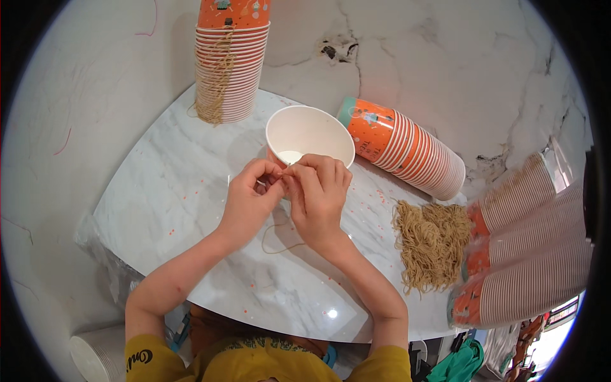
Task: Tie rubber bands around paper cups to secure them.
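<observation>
A single paper tub (310, 130), white inside and orange outside, stands tilted toward me in the middle of the table. At its near rim, my left hand (252, 196) and my right hand (320, 196) meet with thumbs and forefingers pinched together. A thin tan string (275, 253) runs out beneath them and curls on the table. The pinched part is small and mostly hidden by my fingers, but it appears to be this string against the tub's rim.
A tall stack of tubs (230, 76) with tan strings draped down it stands at the back left. Another stack (407, 149) lies on its side behind the tub. On the right are a pile of tan strings (433, 245) and plastic-wrapped stacks (534, 286). Orange specks dot the marble-patterned table (165, 210).
</observation>
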Demonstrator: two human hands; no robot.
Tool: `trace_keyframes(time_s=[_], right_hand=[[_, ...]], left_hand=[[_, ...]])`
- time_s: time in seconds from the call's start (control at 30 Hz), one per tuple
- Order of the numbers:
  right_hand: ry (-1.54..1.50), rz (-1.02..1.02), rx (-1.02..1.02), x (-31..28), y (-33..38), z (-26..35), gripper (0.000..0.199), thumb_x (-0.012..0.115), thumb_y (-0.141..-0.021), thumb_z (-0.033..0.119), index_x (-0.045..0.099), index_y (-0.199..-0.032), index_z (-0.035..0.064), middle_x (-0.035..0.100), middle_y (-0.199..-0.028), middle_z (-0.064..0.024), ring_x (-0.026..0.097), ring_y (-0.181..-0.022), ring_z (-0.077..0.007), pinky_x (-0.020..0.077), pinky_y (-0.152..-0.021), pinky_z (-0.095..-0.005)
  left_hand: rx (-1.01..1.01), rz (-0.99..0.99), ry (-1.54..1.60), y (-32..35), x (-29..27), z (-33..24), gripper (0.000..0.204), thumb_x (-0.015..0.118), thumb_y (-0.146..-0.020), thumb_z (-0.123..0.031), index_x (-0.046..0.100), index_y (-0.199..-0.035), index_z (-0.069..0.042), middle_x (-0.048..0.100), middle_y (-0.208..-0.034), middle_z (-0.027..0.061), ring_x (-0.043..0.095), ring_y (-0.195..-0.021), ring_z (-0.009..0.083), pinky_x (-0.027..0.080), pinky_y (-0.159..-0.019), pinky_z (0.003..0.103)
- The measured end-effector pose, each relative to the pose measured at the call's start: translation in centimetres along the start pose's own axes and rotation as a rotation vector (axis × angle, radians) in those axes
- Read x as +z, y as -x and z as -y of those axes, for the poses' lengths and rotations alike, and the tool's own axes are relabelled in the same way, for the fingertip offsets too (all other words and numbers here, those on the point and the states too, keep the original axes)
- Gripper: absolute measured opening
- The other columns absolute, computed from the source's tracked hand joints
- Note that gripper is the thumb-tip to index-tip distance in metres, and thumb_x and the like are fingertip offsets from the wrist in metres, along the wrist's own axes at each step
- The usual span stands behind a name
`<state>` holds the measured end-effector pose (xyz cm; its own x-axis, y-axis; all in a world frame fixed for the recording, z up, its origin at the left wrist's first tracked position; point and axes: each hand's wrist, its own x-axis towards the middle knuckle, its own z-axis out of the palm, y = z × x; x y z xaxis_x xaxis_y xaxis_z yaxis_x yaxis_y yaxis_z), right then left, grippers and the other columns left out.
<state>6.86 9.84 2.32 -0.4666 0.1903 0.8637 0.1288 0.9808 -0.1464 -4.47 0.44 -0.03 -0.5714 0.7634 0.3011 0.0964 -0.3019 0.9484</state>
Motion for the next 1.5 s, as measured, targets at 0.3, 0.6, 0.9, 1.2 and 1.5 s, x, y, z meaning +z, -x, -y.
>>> trace_keyframes(time_s=[0.3, 0.6, 0.9, 1.2, 1.5], right_hand=[[-0.345, 0.105, 0.209, -0.6, -0.6, -0.6, 0.004, 0.065, -0.092, 0.009, 0.066, -0.094, 0.0055, 0.060, -0.111, -0.0062, 0.056, -0.106, -0.0280, 0.0277, -0.114, -0.0523], [-0.314, 0.193, 0.230, -1.5, -1.0, -0.8, 0.005, 0.066, -0.090, 0.010, 0.064, -0.089, 0.0051, 0.057, -0.103, -0.0070, 0.050, -0.098, -0.0280, 0.0357, -0.091, -0.0440], [-0.323, 0.258, 0.218, -2.4, -1.3, -1.9, 0.008, 0.072, -0.082, 0.009, 0.065, -0.080, 0.0035, 0.058, -0.095, -0.0066, 0.049, -0.096, -0.0274, 0.0386, -0.085, -0.0404], [-0.297, 0.196, 0.230, -3.6, -0.9, -1.7, 0.005, 0.071, -0.081, 0.008, 0.068, -0.084, 0.0050, 0.060, -0.097, -0.0059, 0.050, -0.100, -0.0277, 0.0383, -0.087, -0.0403], [-0.336, 0.106, 0.278, -4.3, 3.3, 0.0, 0.018, 0.070, -0.083, -0.004, 0.065, -0.099, 0.0037, 0.062, -0.098, -0.0103, 0.063, -0.086, -0.0274, 0.0475, -0.071, -0.0379]], left_hand=[[0.684, -0.127, -0.545, -0.4, 0.1, -0.4, 0.020, 0.069, -0.079, 0.008, 0.061, -0.094, -0.003, 0.060, -0.097, 0.0083, 0.062, -0.078, 0.0245, 0.051, -0.063, 0.035], [0.775, -0.109, -0.541, -0.8, -0.3, 0.2, 0.024, 0.072, -0.077, 0.009, 0.062, -0.096, -0.003, 0.063, -0.091, 0.0087, 0.064, -0.079, 0.0258, 0.053, -0.062, 0.036], [0.899, -0.062, -0.643, -0.9, -0.3, -0.1, 0.024, 0.075, -0.077, 0.007, 0.067, -0.098, -0.003, 0.066, -0.093, 0.0084, 0.066, -0.078, 0.0255, 0.054, -0.063, 0.036], [0.574, 0.010, -0.408, 0.1, 0.2, -0.8, 0.015, 0.072, -0.082, 0.007, 0.067, -0.093, -0.001, 0.066, -0.090, 0.0071, 0.064, -0.073, 0.0165, 0.053, -0.062, 0.030], [-0.130, 0.139, 0.075, 1.1, 0.3, -1.4, 0.004, 0.068, -0.094, -0.005, 0.070, -0.096, -0.001, 0.067, -0.087, -0.0029, 0.056, -0.074, 0.0039, 0.045, -0.068, 0.021]])
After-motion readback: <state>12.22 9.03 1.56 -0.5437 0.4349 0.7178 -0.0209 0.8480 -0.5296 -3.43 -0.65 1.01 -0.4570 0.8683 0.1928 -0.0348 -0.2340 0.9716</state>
